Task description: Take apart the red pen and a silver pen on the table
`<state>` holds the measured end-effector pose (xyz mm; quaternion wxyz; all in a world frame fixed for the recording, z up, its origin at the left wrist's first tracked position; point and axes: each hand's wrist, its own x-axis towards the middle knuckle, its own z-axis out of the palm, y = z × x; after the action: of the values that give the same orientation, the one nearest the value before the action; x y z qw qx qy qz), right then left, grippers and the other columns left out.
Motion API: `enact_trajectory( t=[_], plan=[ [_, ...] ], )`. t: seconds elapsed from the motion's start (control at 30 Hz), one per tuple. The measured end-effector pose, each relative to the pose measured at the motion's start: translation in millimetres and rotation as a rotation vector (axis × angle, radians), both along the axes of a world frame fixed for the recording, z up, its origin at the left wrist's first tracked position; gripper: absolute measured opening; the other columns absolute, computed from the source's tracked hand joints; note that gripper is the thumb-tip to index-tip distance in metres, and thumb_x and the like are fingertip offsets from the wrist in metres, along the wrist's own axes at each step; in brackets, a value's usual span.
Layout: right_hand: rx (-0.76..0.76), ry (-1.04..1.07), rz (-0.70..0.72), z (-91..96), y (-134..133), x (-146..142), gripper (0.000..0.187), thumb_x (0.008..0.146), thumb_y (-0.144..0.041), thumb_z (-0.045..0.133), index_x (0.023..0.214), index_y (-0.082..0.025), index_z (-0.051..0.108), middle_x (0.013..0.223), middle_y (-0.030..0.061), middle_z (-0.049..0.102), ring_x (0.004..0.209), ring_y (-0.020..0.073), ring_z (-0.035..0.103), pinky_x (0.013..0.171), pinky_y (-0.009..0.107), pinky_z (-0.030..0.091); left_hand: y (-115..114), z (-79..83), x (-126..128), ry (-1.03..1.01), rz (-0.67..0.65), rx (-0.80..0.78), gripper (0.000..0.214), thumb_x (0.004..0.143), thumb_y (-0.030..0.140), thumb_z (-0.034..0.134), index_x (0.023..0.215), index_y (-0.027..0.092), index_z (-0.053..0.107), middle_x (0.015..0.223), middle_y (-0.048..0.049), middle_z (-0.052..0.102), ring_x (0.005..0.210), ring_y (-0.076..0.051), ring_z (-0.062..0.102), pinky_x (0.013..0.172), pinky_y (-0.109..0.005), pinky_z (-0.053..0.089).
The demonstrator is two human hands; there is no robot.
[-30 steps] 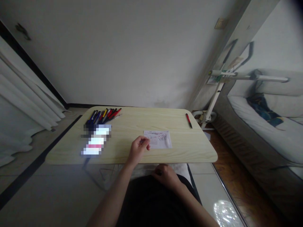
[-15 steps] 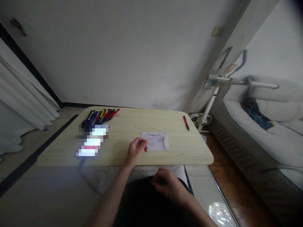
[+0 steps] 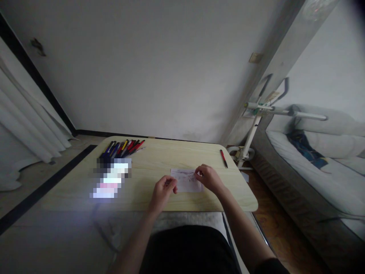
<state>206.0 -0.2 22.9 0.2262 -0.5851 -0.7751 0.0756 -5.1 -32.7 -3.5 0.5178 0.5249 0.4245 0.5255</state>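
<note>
A small white sheet of paper (image 3: pixel 185 185) with dark printing lies near the front middle of the table. My left hand (image 3: pixel 164 192) is at its left edge, thumb and curled fingers closed on that edge. Over the upper right part of the sheet is my right hand (image 3: pixel 209 178), its fingertips pinched together. Whether those fingertips grip the paper or some small thing is hidden. The right hand covers the sheet's upper right corner.
A red and black pen (image 3: pixel 224 158) lies at the table's right side. Several pens and markers (image 3: pixel 122 147) are bunched at the back left, behind a blurred-out bright screen (image 3: pixel 112 179). The pale wooden table (image 3: pixel 171 152) stands before a wall; a sofa (image 3: pixel 308 182) is on the right.
My right hand has risen from my lap and moved forward onto the sheet's upper right part. My left hand stays at the left edge. The view has tilted slightly upward.
</note>
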Motion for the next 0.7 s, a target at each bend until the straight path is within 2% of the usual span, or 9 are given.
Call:
enact_trajectory(
  t=[0.27, 0.53, 0.7],
  plan=[
    [-0.072, -0.115, -0.232, -5.7, 8.6, -4.4, 0.01, 0.074, -0.025, 0.056, 0.074, -0.02, 0.064, 0.078, 0.0045, 0.061, 0.072, 0.0148, 0.056, 0.063, 0.022, 0.036, -1.9, 4.3, 0.5, -0.005, -0.01, -0.004, 0.017, 0.074, 0.032, 0.058, 0.073, 0.015, 0.054, 0.053, 0.0035, 0.056, 0.05, -0.01, 0.053, 0.055, -0.022, 0.042],
    [-0.053, -0.165, -0.268, -3.7, 2.4, -12.4, 0.009, 0.072, -0.028, 0.058, 0.073, -0.021, 0.064, 0.079, 0.0039, 0.062, 0.073, 0.0158, 0.057, 0.061, 0.023, 0.035, -1.5, 2.3, 0.1, -0.002, -0.009, -0.012, 0.018, 0.073, 0.033, 0.058, 0.075, 0.015, 0.054, 0.055, 0.0028, 0.057, 0.052, -0.011, 0.054, 0.056, -0.023, 0.043],
    [-0.001, -0.063, -0.282, -3.3, 0.6, -2.5, 0.019, 0.074, -0.037, 0.055, 0.069, -0.02, 0.062, 0.073, 0.0036, 0.061, 0.067, 0.0153, 0.056, 0.059, 0.024, 0.036, -1.3, 2.8, 0.2, -0.002, -0.007, -0.016, 0.019, 0.073, 0.034, 0.059, 0.074, 0.015, 0.055, 0.054, 0.0025, 0.057, 0.051, -0.011, 0.054, 0.056, -0.023, 0.043]
  ],
)
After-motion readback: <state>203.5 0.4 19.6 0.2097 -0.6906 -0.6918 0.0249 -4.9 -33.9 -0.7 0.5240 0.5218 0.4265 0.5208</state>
